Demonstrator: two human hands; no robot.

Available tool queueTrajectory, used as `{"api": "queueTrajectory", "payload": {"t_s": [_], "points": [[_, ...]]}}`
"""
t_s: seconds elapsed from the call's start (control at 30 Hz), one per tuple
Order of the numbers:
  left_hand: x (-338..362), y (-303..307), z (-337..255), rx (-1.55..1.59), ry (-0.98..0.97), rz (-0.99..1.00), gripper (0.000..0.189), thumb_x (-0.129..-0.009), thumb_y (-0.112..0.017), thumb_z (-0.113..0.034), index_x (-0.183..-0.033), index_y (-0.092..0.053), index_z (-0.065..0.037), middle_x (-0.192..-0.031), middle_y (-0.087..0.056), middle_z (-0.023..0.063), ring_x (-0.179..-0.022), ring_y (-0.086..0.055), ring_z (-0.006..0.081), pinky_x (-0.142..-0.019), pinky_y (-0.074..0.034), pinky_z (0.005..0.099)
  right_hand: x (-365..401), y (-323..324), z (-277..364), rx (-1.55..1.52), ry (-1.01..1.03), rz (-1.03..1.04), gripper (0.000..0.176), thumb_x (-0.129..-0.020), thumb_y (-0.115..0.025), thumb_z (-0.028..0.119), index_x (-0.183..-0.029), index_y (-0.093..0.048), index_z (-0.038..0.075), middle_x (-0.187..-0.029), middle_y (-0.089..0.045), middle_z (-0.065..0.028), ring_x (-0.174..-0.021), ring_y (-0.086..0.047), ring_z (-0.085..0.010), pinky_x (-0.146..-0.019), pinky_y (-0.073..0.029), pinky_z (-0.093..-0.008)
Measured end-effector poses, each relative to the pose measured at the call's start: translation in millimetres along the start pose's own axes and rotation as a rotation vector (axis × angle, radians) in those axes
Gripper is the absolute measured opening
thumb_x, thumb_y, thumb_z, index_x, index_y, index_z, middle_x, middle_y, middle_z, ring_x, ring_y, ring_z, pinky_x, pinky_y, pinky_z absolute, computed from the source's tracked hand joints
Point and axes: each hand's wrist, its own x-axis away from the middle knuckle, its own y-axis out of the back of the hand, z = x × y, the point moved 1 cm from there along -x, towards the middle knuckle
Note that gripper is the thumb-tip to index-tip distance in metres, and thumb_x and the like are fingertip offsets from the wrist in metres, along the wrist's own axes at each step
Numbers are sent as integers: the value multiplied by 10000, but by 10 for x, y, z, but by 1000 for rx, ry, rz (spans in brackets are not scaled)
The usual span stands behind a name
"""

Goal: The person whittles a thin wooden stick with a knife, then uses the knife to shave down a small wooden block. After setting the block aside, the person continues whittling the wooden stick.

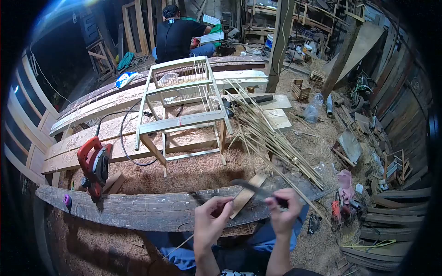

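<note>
My left hand [212,220] is closed round a thin stick [180,245], whose lower part slants down toward my lap. My right hand [284,212] grips a long dark blade [252,187] that points left, close above the stick's upper end. Under both hands lies a weathered plank [152,211], and a short pale wood piece [247,196] rests across it between them. Just beyond, a pile of thin sticks [271,138] leans down toward the plank's right end. The wooden frame [182,119] with thin rods stands behind the plank.
A red power planer [94,166] stands at the plank's left, its cable looping behind. A purple roll [67,199] sits near the left end. Another person [177,39] sits at the back. Posts [279,46] and wood scraps [347,147] are on the right, amid shavings.
</note>
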Motion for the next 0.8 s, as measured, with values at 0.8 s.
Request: {"api": "queueTrajectory", "payload": {"t_s": [0.8], "points": [[8, 138, 32, 35, -4, -5, 82, -922, -670, -34, -965, -675, 35, -786, -666, -5, -696, -594, 28, -617, -454, 176, -75, 33, -85, 82, -196, -25, 326, -758, -857, 277, -818, -650, 31, -785, -658, -85, -699, -641, -240, -630, -495, -331]]}}
